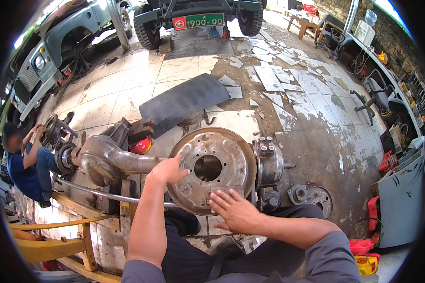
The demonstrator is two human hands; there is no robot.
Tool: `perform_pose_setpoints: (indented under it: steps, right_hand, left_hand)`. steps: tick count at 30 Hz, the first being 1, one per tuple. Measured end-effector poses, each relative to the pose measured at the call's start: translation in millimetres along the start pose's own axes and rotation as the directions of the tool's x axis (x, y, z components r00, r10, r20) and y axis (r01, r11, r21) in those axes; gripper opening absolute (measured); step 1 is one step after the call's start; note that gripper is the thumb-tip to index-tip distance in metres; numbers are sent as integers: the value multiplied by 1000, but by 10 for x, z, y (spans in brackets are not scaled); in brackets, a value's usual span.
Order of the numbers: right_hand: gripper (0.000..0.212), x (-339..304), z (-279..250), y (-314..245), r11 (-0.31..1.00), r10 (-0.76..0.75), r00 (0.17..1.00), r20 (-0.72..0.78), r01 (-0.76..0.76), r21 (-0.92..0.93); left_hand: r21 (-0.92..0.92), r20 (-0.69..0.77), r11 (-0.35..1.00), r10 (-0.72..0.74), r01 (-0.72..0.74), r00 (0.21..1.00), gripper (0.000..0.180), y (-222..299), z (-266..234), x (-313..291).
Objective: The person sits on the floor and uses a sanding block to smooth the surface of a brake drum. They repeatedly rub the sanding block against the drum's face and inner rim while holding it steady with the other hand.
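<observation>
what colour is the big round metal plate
The round metal plate is dull brownish grey, seen in the head view.

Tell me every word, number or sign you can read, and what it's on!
Green-and-red plate on the vehicle at the top: pale numbers and a round emblem are readable, but I won't copy them out.
Red-and-yellow object near the axle housing: any marks are too small to read.
Round metal plate by the hands: no writing that I can make out.
</observation>
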State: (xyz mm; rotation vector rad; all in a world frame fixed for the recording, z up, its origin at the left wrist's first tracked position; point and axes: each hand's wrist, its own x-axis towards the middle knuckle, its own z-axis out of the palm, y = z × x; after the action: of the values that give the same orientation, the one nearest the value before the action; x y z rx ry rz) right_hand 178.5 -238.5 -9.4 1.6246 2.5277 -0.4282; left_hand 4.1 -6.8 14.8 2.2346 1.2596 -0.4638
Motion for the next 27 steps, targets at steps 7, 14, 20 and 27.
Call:
perform_pose_setpoints:
  steps: [7, 14, 20, 27]
  right_hand:
    - [80, 12, 17, -67, 995, 53, 999, -3, -53, -79]
    - [81, 47, 0, 95, 980, 173, 982, -82, -180, -87]
    - [79, 16, -93, 92, 999, 43, 998, -34, -44, -24]
    - [79, 0, -29, -4, 998, -5, 1000, -11, 4, -70]
  left_hand:
    - [4, -10, 1000, 12, -12, 1000, 84, -49, 32, 32]
    - [10, -2, 1000, 8, -8, 1000, 84, -11, 29, 20]
    - [5, -4, 1000, 8, -8, 1000, 84, -27, 3, -10]
    - [11, -14, 999, 45, -45, 999, 83, -24, 26, 15]
